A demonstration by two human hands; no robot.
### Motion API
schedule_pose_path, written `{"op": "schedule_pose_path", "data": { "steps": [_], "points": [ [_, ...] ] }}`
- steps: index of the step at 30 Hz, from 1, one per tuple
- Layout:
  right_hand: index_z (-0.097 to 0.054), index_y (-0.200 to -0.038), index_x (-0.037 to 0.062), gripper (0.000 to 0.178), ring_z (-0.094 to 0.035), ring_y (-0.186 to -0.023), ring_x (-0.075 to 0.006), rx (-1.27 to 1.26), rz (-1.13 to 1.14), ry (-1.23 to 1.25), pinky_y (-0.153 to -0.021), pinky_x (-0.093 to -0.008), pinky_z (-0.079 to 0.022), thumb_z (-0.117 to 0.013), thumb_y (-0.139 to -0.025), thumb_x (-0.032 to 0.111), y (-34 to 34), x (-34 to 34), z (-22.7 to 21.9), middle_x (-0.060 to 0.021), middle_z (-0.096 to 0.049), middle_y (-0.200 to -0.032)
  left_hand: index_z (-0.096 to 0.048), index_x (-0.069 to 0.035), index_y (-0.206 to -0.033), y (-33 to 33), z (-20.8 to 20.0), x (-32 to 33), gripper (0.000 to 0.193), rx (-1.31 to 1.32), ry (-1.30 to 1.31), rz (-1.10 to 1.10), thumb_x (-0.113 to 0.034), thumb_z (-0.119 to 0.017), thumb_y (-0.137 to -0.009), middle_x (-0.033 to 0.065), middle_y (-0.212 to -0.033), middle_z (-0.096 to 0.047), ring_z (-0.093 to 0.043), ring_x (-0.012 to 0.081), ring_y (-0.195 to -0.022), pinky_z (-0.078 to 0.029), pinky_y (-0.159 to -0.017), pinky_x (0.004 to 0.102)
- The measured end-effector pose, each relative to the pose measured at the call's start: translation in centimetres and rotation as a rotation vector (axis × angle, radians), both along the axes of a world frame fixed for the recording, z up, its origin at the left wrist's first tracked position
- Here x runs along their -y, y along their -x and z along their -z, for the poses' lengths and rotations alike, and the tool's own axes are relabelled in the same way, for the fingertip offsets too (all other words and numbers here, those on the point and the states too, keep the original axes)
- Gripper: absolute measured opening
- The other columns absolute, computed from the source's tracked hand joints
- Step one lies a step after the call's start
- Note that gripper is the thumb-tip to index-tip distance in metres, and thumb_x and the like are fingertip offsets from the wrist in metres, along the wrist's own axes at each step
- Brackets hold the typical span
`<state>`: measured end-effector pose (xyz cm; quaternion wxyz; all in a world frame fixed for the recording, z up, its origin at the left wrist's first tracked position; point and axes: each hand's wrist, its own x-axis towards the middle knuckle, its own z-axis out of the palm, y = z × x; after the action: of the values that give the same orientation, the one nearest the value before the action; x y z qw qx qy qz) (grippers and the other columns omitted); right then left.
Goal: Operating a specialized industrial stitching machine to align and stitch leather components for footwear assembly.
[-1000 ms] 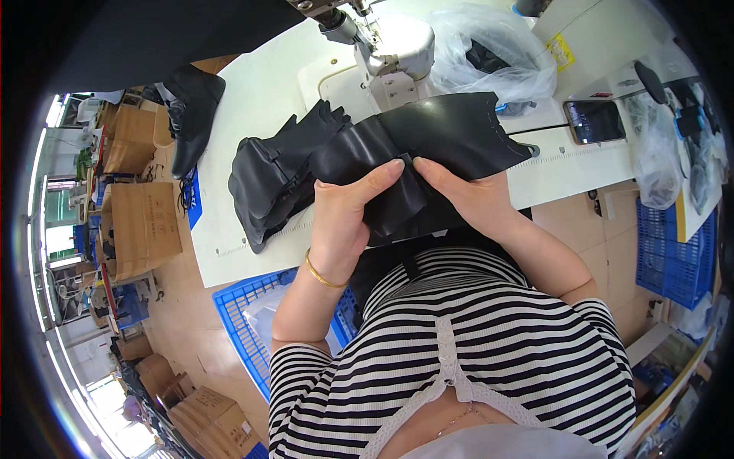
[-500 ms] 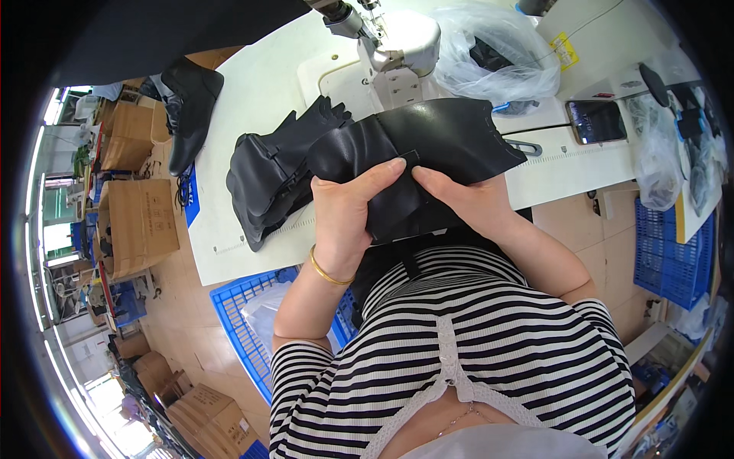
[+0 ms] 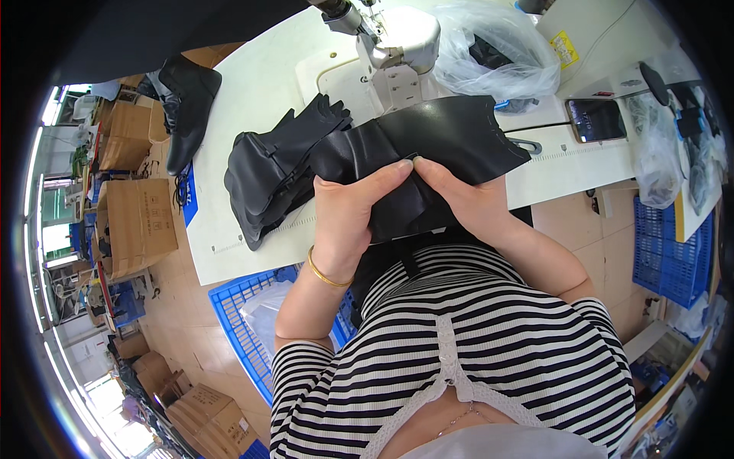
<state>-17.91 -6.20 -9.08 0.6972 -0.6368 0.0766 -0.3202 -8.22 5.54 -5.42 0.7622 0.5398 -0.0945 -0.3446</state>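
Observation:
A black leather boot upper (image 3: 451,134) is stretched between my two hands at the table's near edge. My left hand (image 3: 348,214) grips its lower left part, thumb on top and the other fingers hidden beneath. From the right, my right hand (image 3: 474,203) holds it the same way. Both thumb tips meet at a seam near the middle, pressing on the leather. Just left of it lies a pile of similar black leather uppers (image 3: 264,172), partly overlapped by the held one. Behind stands a white sewing machine (image 3: 397,57).
A black boot (image 3: 191,115) lies at the table's left edge. A clear plastic bag (image 3: 505,57), a phone (image 3: 596,121) and a grey metal loop (image 3: 526,146) are to the right. Blue crates (image 3: 237,306) and cardboard boxes (image 3: 141,222) stand below the table and at left.
My thumbs have closed together over the small raised tab that showed between them. The upper has shifted very slightly; the pile stays in place.

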Motion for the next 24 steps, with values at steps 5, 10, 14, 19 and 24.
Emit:
{"op": "schedule_pose_path", "data": {
  "steps": [5, 10, 14, 19, 24],
  "points": [
    [-0.06, -0.105, -0.0017, 0.021, -0.06, -0.085, -0.0105, 0.003, -0.006, -0.05, -0.076, -0.0238, -0.049, -0.062, -0.084, -0.002, 0.16, -0.42, 0.07, -0.0043, -0.063, -0.096, -0.064, 0.002, -0.096, 0.37, 0.13, -0.14, 0.025, 0.014, 0.025, -0.007, 0.008, -0.07, -0.072, 0.0084, -0.089, -0.067, -0.065, 0.015, -0.078, -0.055, -0.071, 0.0279],
    [-0.06, -0.105, -0.0013, 0.021, -0.06, -0.085, -0.0103, 0.001, -0.027, -0.124, -0.076, -0.0236, -0.049, -0.061, -0.084, -0.003, 0.15, -0.5, -0.18, -0.0043, -0.063, -0.097, -0.064, 0.002, -0.096, 0.66, 0.37, -0.12, 0.025, 0.084, 0.052, -0.061, 0.009, -0.07, -0.072, 0.0088, -0.089, -0.067, -0.065, 0.015, -0.078, -0.054, -0.073, 0.028],
    [-0.06, -0.105, -0.0014, 0.021, -0.06, -0.085, -0.01, 0.006, -0.016, -0.058, -0.076, -0.0238, -0.05, -0.061, -0.084, -0.003, 0.13, -0.48, 0.11, -0.0044, -0.063, -0.097, -0.064, 0.002, -0.096, 0.57, 0.48, -0.21, 0.026, 0.066, 0.056, -0.037, 0.009, -0.07, -0.072, 0.0086, -0.09, -0.067, -0.065, 0.0149, -0.079, -0.054, -0.073, 0.0282],
    [-0.061, -0.098, -0.0017, 0.015, -0.059, -0.08, -0.0081, 0.014, 0.045, -0.186, -0.071, -0.0228, -0.048, -0.063, -0.084, 0.001, -0.08, -0.83, -0.08, -0.0028, -0.064, -0.091, -0.062, 0.002, -0.099, 0.76, 0.69, 0.05, 0.023, 0.019, 0.084, -0.078, 0.005, -0.069, -0.077, 0.0082, -0.092, -0.066, -0.064, 0.0151, -0.079, -0.054, -0.072, 0.028],
    [-0.061, -0.098, -0.002, 0.015, -0.059, -0.08, -0.0085, 0.006, 0.06, -0.103, -0.07, -0.0228, -0.049, -0.063, -0.083, 0.001, -0.12, -0.64, -0.17, -0.0036, -0.064, -0.091, -0.062, 0.001, -0.098, 0.56, 0.17, -0.08, 0.022, -0.145, 0.123, -0.14, 0.004, -0.069, -0.077, 0.0077, -0.092, -0.066, -0.064, 0.0148, -0.079, -0.054, -0.07, 0.0274]
  ]
}}
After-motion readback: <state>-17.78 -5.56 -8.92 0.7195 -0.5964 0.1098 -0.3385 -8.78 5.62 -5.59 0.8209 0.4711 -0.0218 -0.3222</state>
